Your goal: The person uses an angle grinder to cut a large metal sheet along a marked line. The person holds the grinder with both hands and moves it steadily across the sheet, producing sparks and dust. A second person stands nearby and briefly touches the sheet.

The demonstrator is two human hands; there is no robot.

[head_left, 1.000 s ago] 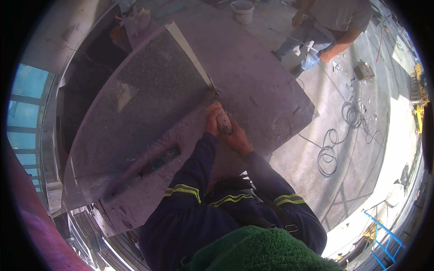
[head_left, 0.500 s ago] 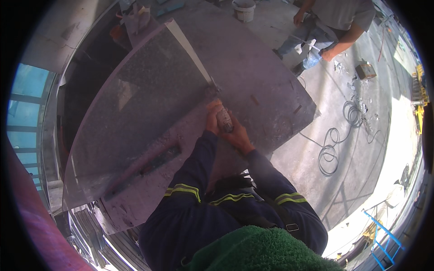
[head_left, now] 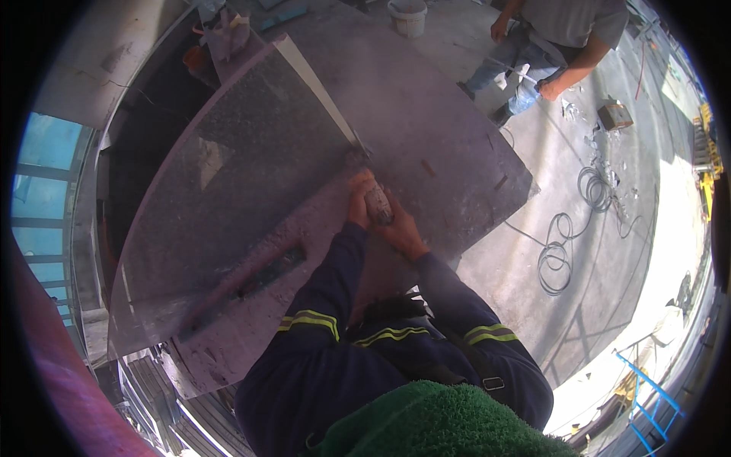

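Note:
Both my hands grip a dusty, thick-bodied power tool, which looks like an angle grinder. My left hand is wrapped round it near the front, and my right hand closes on its rear end. The tool's head meets the lower end of a pale edge strip on a large curved, grey, see-through-looking panel. Dust and dimness hide the exact contact. Beneath the tool lies a broad dusty board or tabletop. A slot-like opening shows left of my arms.
Beyond the board's right side, another person holds a long thin rod. A white bucket stands at the back. Coiled cable, a small box and scraps lie on the floor at right. Stacked metal profiles are at lower left.
The panel's far upper corner has shifted very slightly left and nearer. Both hands keep their grip on the tool in almost the same place.

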